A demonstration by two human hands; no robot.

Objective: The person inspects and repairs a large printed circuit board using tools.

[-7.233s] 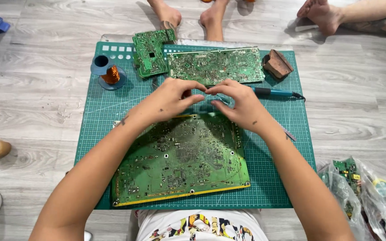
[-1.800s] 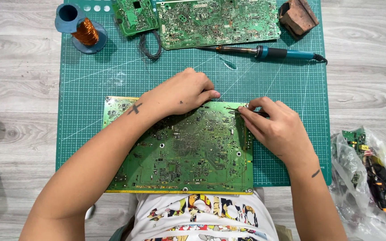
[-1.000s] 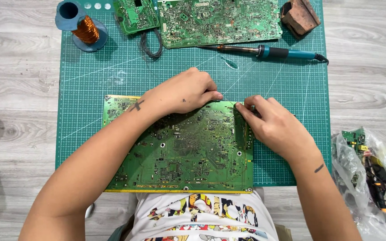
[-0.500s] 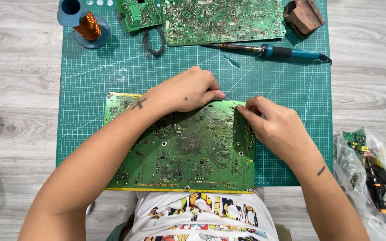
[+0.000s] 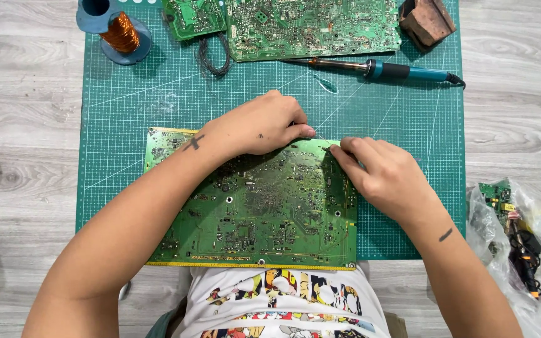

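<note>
Little moved since before: two hands, left (image 5: 261,125) and right (image 5: 383,175), both pinched on one wire (image 5: 322,139) atop one large circuit board (image 5: 258,213).

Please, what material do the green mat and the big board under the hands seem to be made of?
The mat looks like matte soft plastic or rubber: flat teal surface with a printed white grid. The big board, which the left hand and right hand touch at its far edge, seems rigid laminate with glossy green coating and small metal solder points.
</note>
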